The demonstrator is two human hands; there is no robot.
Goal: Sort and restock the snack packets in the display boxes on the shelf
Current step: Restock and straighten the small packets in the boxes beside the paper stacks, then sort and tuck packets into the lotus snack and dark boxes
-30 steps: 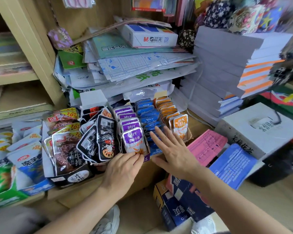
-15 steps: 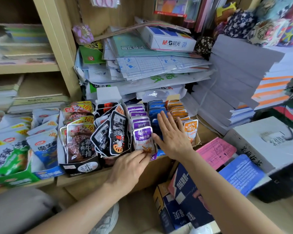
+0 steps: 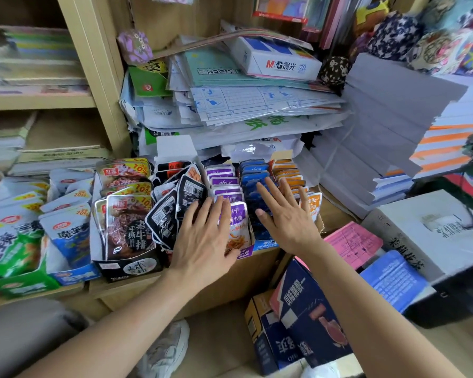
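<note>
The snack packets are stood in rows in display boxes on the wooden shelf (image 3: 115, 289). The left hand (image 3: 202, 241) is laid flat, fingers straight, across the front of the purple packets (image 3: 224, 184) and the edge of the black packets (image 3: 189, 192) beside them; its grip is slack and nothing is clasped. The right hand (image 3: 287, 216) is spread with straight fingers over the blue packets (image 3: 253, 173), its outer fingers reaching the orange packets (image 3: 287, 173); that grip is likewise unclosed. Brown packets (image 3: 126, 227) are stood left of the black ones, and white-and-blue packets (image 3: 66, 230) further left. A dark blue carton (image 3: 306, 317) is seen on the floor below.
</note>
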